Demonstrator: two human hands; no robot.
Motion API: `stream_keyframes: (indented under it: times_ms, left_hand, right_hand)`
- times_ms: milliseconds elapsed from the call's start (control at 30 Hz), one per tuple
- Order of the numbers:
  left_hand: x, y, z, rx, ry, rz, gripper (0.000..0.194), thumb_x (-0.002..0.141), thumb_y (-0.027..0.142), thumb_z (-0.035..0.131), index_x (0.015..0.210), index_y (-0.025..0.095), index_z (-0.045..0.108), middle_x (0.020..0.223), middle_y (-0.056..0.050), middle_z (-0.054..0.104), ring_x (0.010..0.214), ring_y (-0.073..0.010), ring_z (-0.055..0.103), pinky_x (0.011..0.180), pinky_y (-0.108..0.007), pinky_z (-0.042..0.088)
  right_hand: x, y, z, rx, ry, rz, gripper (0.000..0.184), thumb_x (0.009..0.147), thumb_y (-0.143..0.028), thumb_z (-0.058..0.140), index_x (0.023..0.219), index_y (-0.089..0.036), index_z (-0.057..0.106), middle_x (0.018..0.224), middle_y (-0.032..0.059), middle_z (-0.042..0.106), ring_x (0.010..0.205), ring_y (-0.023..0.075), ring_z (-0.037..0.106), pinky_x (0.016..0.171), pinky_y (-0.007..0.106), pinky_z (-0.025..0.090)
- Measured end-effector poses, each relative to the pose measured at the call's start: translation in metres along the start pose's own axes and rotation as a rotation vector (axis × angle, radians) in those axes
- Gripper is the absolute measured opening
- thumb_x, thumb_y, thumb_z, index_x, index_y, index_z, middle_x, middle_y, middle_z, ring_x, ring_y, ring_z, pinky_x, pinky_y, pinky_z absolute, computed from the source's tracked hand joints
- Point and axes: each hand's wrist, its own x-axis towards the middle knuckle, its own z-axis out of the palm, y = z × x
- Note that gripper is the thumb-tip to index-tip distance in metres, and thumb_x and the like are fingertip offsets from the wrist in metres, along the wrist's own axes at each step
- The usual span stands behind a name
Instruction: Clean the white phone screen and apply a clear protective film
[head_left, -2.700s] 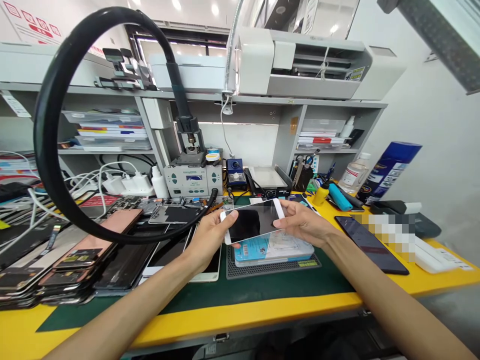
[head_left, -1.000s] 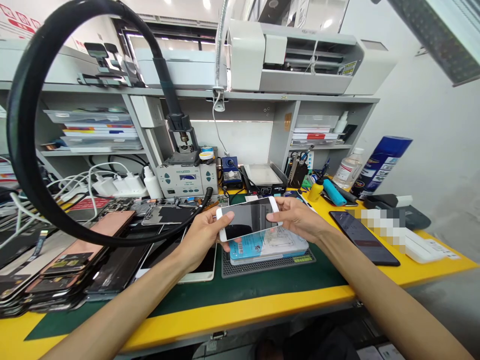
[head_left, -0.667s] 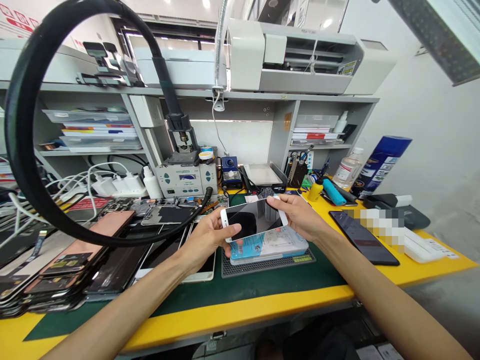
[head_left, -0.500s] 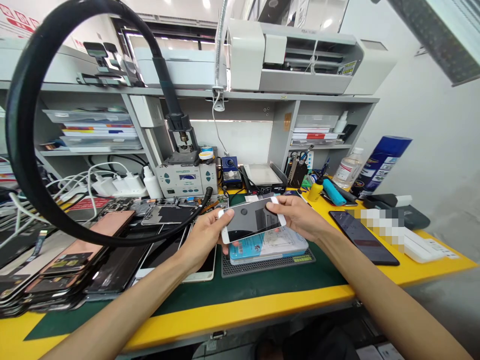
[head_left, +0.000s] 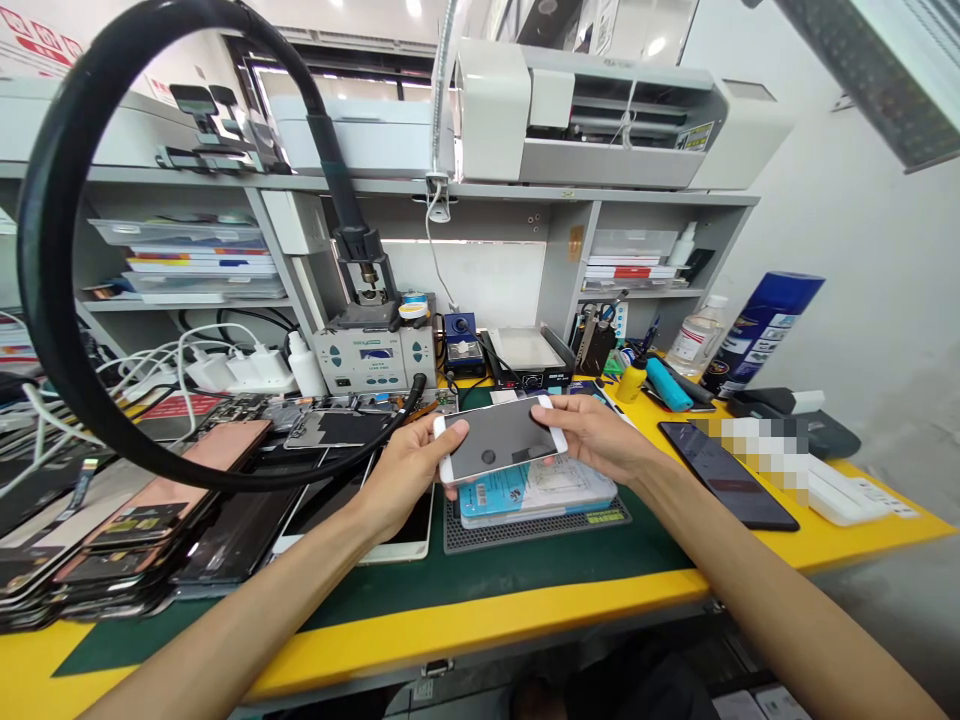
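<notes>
Left hand (head_left: 409,470) and right hand (head_left: 600,438) gripped a white phone (head_left: 499,440) back from the tabletop's front edge (head_left: 480,622); slackened fingers could have dropped it onto the box (head_left: 536,495).

The yellow bench (head_left: 555,622) carries a green mat (head_left: 540,575), a dark phone (head_left: 716,475) and a yellow bottle (head_left: 632,383)

The view looks out from the person's head, facing forward and down across the bench (head_left: 525,625), whose near edge runs low in frame. The left hand (head_left: 409,462) and right hand (head_left: 596,437) fall near centre, within arm's reach — the shelf (head_left: 559,215) and ceiling (head_left: 379,20) lie beyond.
</notes>
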Motion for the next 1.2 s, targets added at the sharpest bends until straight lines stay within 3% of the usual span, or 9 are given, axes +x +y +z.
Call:
stream_keyframes:
  times_ms: [167,333,567,733,900,1000,1200]
  left_hand:
    - [-0.0034,0.0046,0.0026,-0.01,-0.112,-0.047,0.037,0.085,0.044,0.068,0.108,0.018,0.054,0.082,-0.005,0.068,0.066,-0.0192,0.069,0.045,-0.024,0.053]
    - [-0.0032,0.0031,0.0016,-0.002,-0.104,-0.03,0.033,0.084,0.041,0.07,0.104,0.019,0.055,0.08,-0.003,0.067,0.065,-0.0179,0.069,0.047,-0.024,0.054]
    - [-0.0002,0.0003,0.0007,-0.006,0.055,-0.016,0.044,0.086,0.06,0.059,0.087,0.016,0.063,0.063,-0.004,0.067,0.048,-0.0157,0.061,0.041,-0.024,0.048]
    - [0.0002,0.0017,0.0009,0.013,0.085,-0.02,0.046,0.085,0.061,0.059,0.083,0.015,0.063,0.059,-0.003,0.066,0.044,-0.0151,0.059,0.04,-0.024,0.046]
    - [-0.0017,0.0045,0.0007,-0.017,-0.024,-0.024,0.037,0.078,0.048,0.074,0.092,0.017,0.059,0.067,-0.002,0.067,0.053,-0.0142,0.062,0.044,-0.023,0.049]
    - [-0.0029,0.0058,0.0014,-0.038,-0.109,-0.035,0.042,0.074,0.04,0.08,0.102,0.017,0.058,0.073,-0.003,0.068,0.055,-0.014,0.062,0.044,-0.023,0.05]
    - [-0.001,0.0039,0.0025,-0.02,-0.04,-0.052,0.037,0.079,0.046,0.074,0.094,0.016,0.059,0.07,-0.003,0.067,0.054,-0.0139,0.062,0.042,-0.021,0.048]
  right_hand:
    - [0.0014,-0.0009,0.0032,-0.014,0.122,-0.035,0.03,0.078,-0.041,0.078,0.086,-0.014,0.069,0.072,0.003,0.066,0.057,0.0121,0.058,0.042,0.022,0.054]
    - [0.0008,-0.0011,0.0048,-0.028,0.141,-0.036,0.031,0.077,-0.043,0.079,0.082,-0.015,0.068,0.07,0.0024,0.066,0.055,0.0118,0.057,0.042,0.023,0.053]
    - [-0.0047,-0.0017,0.001,0.005,-0.091,-0.012,0.029,0.068,-0.026,0.086,0.084,-0.014,0.064,0.079,0.0033,0.067,0.072,0.0165,0.065,0.058,0.028,0.06]
    - [-0.0046,-0.0006,0.0005,0.014,-0.126,-0.003,0.029,0.07,-0.022,0.085,0.086,-0.015,0.062,0.084,0.0032,0.067,0.077,0.0173,0.066,0.061,0.029,0.061]
    - [-0.0005,-0.0007,0.0011,-0.024,0.023,0.01,0.029,0.078,-0.039,0.078,0.083,-0.014,0.065,0.076,0.0052,0.068,0.065,0.0152,0.062,0.049,0.026,0.058]
    - [0.0016,-0.001,0.0021,-0.043,0.118,-0.01,0.031,0.077,-0.043,0.078,0.08,-0.016,0.066,0.068,0.0023,0.065,0.055,0.0132,0.057,0.042,0.026,0.054]
    - [-0.0005,-0.0012,0.0027,-0.04,0.106,0.002,0.032,0.075,-0.044,0.079,0.079,-0.016,0.064,0.073,0.003,0.067,0.058,0.0136,0.058,0.045,0.027,0.055]
